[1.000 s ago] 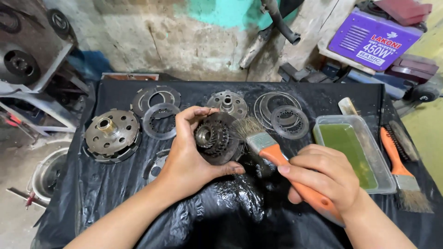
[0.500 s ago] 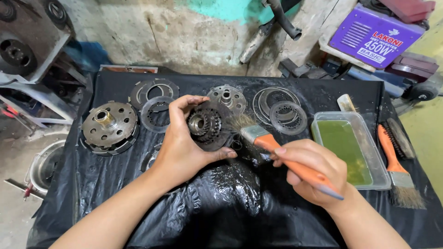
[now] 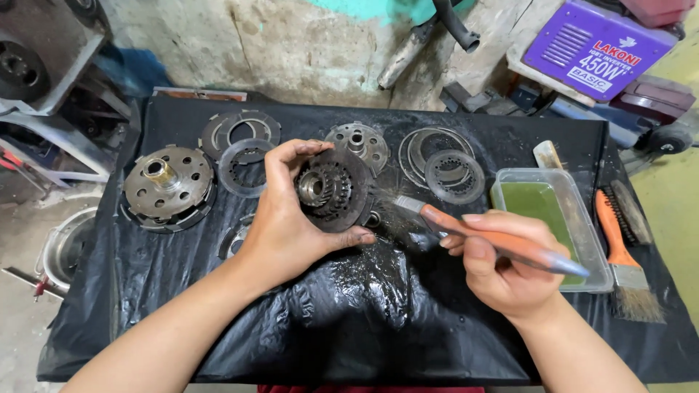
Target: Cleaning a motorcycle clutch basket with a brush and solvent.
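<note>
We've got the geared hub up off the table, dark disc with a toothed gear at its centre, face tilted toward us. Left hand cups it from the left: fingers curl over the top edge, thumb clamps the lower rim. Hub sits in the fingertips, not the palm.

Right hand is just right of it, pinched around the orange handle of a brush. Bristle end touches the hub's lower right edge. Hands are close but apart.

Under both: black plastic sheet, wet and oily.

On the sheet, left of us, a clutch basket; behind it 2 flat ring plates. Behind the hub, a pressure plate and a stack of thin rings. Right: clear tub of green liquid, then 1 more orange-handled brush lying flat.
</note>
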